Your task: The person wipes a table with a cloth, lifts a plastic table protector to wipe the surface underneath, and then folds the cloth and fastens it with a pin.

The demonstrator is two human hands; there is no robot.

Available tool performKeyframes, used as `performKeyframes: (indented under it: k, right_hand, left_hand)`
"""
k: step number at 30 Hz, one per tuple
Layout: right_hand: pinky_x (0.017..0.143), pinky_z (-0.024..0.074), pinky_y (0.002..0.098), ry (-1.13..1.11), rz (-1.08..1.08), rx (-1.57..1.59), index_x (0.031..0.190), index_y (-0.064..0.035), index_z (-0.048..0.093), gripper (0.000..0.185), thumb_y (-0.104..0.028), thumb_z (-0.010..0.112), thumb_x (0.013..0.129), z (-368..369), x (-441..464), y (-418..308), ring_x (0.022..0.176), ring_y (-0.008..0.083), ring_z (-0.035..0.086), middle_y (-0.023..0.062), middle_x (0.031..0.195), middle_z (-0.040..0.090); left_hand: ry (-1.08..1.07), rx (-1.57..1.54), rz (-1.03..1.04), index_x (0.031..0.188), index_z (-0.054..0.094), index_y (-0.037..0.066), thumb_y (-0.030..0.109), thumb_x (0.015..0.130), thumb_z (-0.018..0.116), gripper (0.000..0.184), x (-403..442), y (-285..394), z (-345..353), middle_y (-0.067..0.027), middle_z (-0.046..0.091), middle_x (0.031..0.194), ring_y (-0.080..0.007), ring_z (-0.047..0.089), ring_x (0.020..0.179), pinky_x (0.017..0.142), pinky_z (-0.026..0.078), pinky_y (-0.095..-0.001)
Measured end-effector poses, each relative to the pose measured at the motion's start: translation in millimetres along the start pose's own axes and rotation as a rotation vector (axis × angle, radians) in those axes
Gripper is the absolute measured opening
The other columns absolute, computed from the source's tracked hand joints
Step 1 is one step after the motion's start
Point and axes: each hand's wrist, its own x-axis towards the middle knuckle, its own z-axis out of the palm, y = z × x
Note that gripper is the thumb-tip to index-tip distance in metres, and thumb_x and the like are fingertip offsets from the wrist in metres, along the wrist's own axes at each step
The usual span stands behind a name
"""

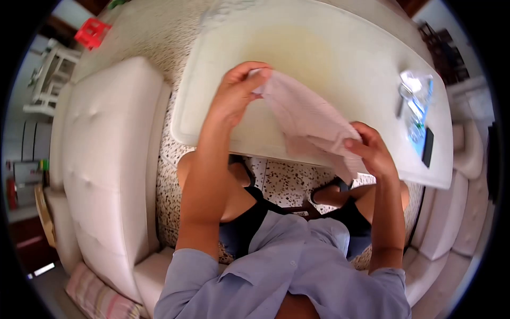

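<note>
A pale pink cloth (305, 109) hangs stretched between my two hands, above the near edge of the white table (223, 127). My left hand (240, 87) pinches its upper left corner between thumb and fingers. Lower and to the right, my right hand (372, 149) grips the other end, with the thumb on top. Some of the cloth droops in folds below the right hand, past the table's edge. Fine lines or texture show on the fabric; what kind of cloth piece it is I cannot make out.
On the table's right side lie a dark phone (427, 148), a blue packet (419, 139) and clear plastic wrapping (416, 82). A beige sofa (106, 154) stands at left, with a striped cushion (98, 292). Another sofa (441, 223) is at right. A red stool (92, 33) stands far left.
</note>
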Motion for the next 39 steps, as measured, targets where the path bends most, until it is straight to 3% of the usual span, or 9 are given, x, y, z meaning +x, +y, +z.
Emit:
performKeyframes:
  k: [2, 5, 8, 12, 16, 19, 25, 31, 39]
  right_hand:
    - [0.091, 0.0532, 0.0291, -0.117, -0.298, -0.242, 0.119, -0.0021, 0.072, 0.031, -0.018, 0.084, 0.095, 6, 6, 12, 0.102, 0.0188, 0.068, 0.0132, 0.135, 0.065]
    - [0.101, 0.0569, 0.035, -0.303, -0.164, -0.438, 0.128, -0.0019, 0.07, 0.037, -0.008, 0.083, 0.093, 20, -3, -7, 0.137, 0.0264, 0.059, 0.0191, 0.159, 0.049]
    - [0.1, 0.0601, 0.04, -0.264, -0.165, -0.438, 0.133, -0.0024, 0.069, 0.041, -0.011, 0.083, 0.095, 33, 7, -11, 0.144, 0.0289, 0.056, 0.0197, 0.161, 0.048]
    - [0.106, 0.057, 0.0422, -0.21, -0.182, -0.198, 0.159, -0.0136, 0.055, 0.072, -0.027, 0.084, 0.095, 46, 42, 11, 0.142, 0.0315, 0.056, 0.019, 0.163, 0.049]
    - [0.106, 0.0542, 0.0407, -0.206, -0.186, -0.17, 0.169, -0.0112, 0.041, 0.086, -0.012, 0.08, 0.092, 74, 68, 20, 0.141, 0.0292, 0.057, 0.0125, 0.166, 0.048]
    - [0.107, 0.0528, 0.0424, -0.313, -0.158, -0.131, 0.165, -0.0117, 0.048, 0.09, -0.024, 0.085, 0.084, 89, 76, 18, 0.132, 0.0305, 0.064, 0.0172, 0.148, 0.065]
    - [0.094, 0.0558, 0.0401, -0.176, -0.285, -0.612, 0.129, -0.0044, 0.075, 0.053, -0.023, 0.085, 0.081, 91, 75, 23, 0.108, 0.0287, 0.072, 0.0152, 0.111, 0.076]
    - [0.079, 0.0541, 0.0378, -0.153, -0.277, -0.423, 0.105, -0.0011, 0.073, 0.033, -0.023, 0.086, 0.084, 64, 54, 19, 0.091, 0.0245, 0.07, 0.0122, 0.099, 0.074]
    - [0.074, 0.0529, 0.0274, -0.35, -0.005, -0.102, 0.102, 0.0004, 0.073, 0.021, -0.005, 0.086, 0.086, 34, 37, 11, 0.081, 0.0096, 0.065, 0.0033, 0.094, 0.074]
  left_hand:
    - [-0.069, -0.081, 0.009, 0.119, 0.077, 0.009, 0.015, 0.104, 0.076, 0.016, 0, -3, -6, -0.0006, 0.075, 0.104, -0.0091, 0.069, 0.093, 0.075, 0.056, -0.0265]
    - [-0.151, -0.194, -0.007, 0.118, 0.076, 0.005, 0.012, 0.104, 0.073, 0.016, -3, 3, -3, -0.0024, 0.075, 0.102, -0.0105, 0.07, 0.094, 0.08, 0.058, -0.0288]
    - [-0.183, -0.193, -0.013, 0.118, 0.076, 0.002, 0.008, 0.102, 0.071, 0.018, -5, 5, 1, -0.0039, 0.075, 0.105, -0.0124, 0.07, 0.097, 0.087, 0.057, -0.0293]
    - [-0.261, -0.182, -0.006, 0.118, 0.076, 0.0, 0.003, 0.1, 0.068, 0.019, -8, 5, 1, -0.0064, 0.076, 0.108, -0.0143, 0.071, 0.097, 0.09, 0.057, -0.0286]
    - [-0.381, -0.167, 0.01, 0.119, 0.076, -0.001, 0.003, 0.1, 0.071, 0.02, -13, 4, -4, -0.0072, 0.077, 0.109, -0.0141, 0.071, 0.098, 0.09, 0.057, -0.0282]
    - [-0.469, -0.194, 0.05, 0.12, 0.076, -0.003, 0.006, 0.098, 0.075, 0.023, -17, 3, -11, -0.0073, 0.078, 0.108, -0.0143, 0.072, 0.096, 0.088, 0.058, -0.0285]
    - [-0.427, -0.137, 0.146, 0.122, 0.076, -0.003, 0.012, 0.095, 0.082, 0.032, -23, 5, -32, -0.0086, 0.078, 0.106, -0.0152, 0.073, 0.092, 0.086, 0.058, -0.0293]
    - [-0.296, -0.082, 0.277, 0.126, 0.075, -0.001, 0.022, 0.092, 0.088, 0.043, -30, 17, -46, -0.0048, 0.074, 0.093, -0.012, 0.067, 0.081, 0.075, 0.052, -0.0258]
    - [-0.408, 0.006, 0.273, 0.127, 0.076, 0.0, 0.032, 0.073, 0.101, 0.067, -30, 16, -61, 0.0008, 0.07, 0.085, -0.0067, 0.06, 0.073, 0.063, 0.043, -0.0227]
